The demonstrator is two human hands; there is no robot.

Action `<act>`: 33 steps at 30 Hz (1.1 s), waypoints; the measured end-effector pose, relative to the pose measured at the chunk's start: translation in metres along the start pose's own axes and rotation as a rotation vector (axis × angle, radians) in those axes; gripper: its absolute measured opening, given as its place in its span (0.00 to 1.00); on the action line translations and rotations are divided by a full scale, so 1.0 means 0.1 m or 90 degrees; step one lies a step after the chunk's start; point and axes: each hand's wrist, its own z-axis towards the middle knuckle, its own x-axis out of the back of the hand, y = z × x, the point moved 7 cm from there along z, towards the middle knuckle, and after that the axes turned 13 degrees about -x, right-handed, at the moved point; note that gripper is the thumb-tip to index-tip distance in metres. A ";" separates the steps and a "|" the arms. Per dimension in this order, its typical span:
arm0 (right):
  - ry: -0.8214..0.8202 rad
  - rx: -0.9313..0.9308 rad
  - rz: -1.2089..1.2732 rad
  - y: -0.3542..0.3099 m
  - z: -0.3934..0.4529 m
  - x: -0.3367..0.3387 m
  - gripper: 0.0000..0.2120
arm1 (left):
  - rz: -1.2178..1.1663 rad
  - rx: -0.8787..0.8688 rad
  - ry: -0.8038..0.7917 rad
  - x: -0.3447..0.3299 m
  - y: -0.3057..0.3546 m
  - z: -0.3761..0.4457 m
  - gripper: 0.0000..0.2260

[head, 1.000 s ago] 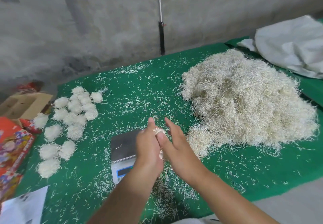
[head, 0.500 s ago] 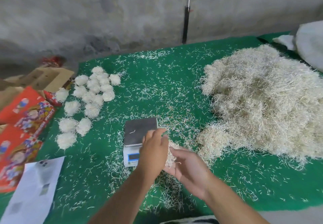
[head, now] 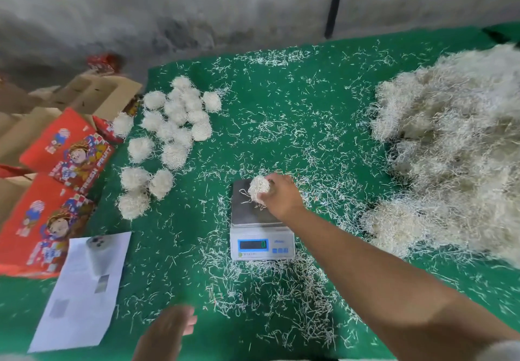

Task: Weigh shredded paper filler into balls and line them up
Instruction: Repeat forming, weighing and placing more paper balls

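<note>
Green cloth [head: 281, 135] under frizzy off-white paper ball [head: 259, 189] on scale [head: 260, 220]

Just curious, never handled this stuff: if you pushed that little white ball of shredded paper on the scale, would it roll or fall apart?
The small white shredded-paper ball, gripped by the right hand, probably sheds: loose strands trail from it. It looks light and springy. Its ragged surface would likely snag rather than roll.

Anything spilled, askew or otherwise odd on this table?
Yes: loose shreds are scattered all over the green cloth, thickest around the scale. The finished balls sit in a loose cluster, not a line. Nothing looks damaged.
</note>
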 end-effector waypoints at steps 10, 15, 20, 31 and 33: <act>-0.015 -0.081 0.032 0.03 0.34 -0.33 0.32 | -0.095 0.054 0.021 0.56 -0.25 0.27 0.09; 0.062 -0.090 0.098 0.19 0.09 0.13 0.32 | -0.082 -0.004 0.036 0.66 0.05 0.42 0.17; 0.113 -0.129 0.141 0.69 -0.26 0.51 0.28 | -0.085 -0.042 0.050 0.54 0.36 0.47 0.10; 0.091 -0.177 0.178 1.59 -0.63 0.69 0.21 | -0.149 -0.038 0.091 0.13 0.54 0.31 0.16; 0.078 -0.166 0.198 1.60 -0.65 0.72 0.20 | -0.146 -0.041 0.100 0.10 0.55 0.28 0.18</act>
